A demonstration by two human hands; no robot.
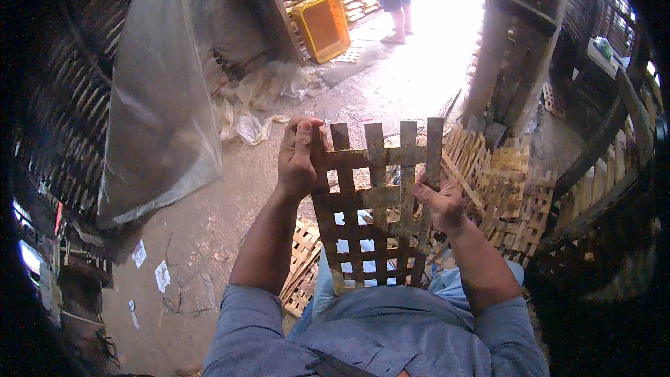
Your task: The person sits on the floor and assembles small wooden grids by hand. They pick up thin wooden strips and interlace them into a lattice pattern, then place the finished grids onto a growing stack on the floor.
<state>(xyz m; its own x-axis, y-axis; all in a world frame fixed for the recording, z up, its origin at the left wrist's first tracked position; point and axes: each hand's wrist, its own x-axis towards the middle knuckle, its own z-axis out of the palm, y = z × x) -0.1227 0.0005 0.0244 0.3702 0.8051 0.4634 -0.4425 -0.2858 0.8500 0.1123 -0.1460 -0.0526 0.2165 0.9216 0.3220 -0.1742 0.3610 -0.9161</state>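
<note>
Upright in front of my body stands a woven lattice panel (382, 199) of flat, dark, weathered slats, likely bamboo, with square gaps and loose slat ends along its far edge. My left hand (299, 158) is closed around the panel's upper left edge, thumb on top. Lower on the right edge, my right hand (442, 199) grips the outermost slat, its thumb toward me and its other fingers partly hidden behind. The panel's near end meets my shirt and lap. Beside my left forearm, lighter lattice panels (301, 255) lie low by my leg.
A heap of woven slat panels (513, 199) lies to the right, near wooden posts (509, 49). Plastic sheeting (157, 105) hangs at the left. Farther off are a yellow crate (321, 28), crumpled plastic (255, 101) and a standing person's legs (396, 10). Paper scraps (162, 276) litter the floor.
</note>
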